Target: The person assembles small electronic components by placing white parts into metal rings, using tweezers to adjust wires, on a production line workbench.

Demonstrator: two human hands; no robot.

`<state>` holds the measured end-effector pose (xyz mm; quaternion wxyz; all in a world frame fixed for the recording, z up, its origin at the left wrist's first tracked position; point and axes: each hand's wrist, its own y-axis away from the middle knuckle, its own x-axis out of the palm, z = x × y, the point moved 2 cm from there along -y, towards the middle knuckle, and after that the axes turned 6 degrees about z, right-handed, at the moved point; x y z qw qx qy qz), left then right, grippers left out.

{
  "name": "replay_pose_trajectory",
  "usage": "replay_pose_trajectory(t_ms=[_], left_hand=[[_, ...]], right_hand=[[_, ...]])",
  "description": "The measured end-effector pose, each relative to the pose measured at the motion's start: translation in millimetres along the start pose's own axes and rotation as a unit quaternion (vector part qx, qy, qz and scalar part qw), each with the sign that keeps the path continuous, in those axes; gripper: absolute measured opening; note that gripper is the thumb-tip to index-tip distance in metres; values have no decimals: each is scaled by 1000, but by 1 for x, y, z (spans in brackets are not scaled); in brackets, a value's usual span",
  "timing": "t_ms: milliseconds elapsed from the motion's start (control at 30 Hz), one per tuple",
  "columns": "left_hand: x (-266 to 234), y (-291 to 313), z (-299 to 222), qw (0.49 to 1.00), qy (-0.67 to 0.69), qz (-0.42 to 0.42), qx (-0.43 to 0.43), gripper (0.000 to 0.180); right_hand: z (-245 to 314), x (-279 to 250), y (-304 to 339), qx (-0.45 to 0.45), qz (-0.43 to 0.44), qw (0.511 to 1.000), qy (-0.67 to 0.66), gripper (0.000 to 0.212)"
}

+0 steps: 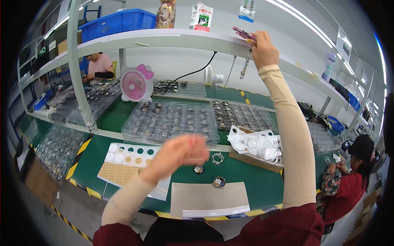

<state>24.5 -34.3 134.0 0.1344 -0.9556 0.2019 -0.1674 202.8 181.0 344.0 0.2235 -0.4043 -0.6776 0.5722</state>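
Up at the shelf edge, my right hand [264, 50] is closed around a pink phone [242, 33], from which a beaded strap [245, 65] dangles. Motion smears my left hand [180, 153], raised above the table; whether its fingers hold anything does not show. Close to it lie a silver ring-shaped part [217, 158] and a round dark module [198, 169]. A second round module in a ring [218, 182] rests at the top edge of a beige mat [205, 199]. Partly behind my left arm is a sheet of round stickers [117, 173].
Clear plastic trays [170, 123] of round parts stand behind the work area, beside a pink-and-white fan [134, 85]. A cardboard box [254, 160] holds white scraps. Overhead runs a white shelf [184, 37] with a blue bin [117, 23]. Co-workers sit at left and right.
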Motion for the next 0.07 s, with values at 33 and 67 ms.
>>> replay_pose_trajectory(t_ms=[33, 67], left_hand=[[-7, -26, -11, 997, 64, 29, 38, 43], [-8, -50, -27, 991, 121, 28, 57, 49]], right_hand=[[5, -5, 2, -15, -14, 1000, -13, 17], [12, -11, 2, -31, -28, 999, -28, 16]])
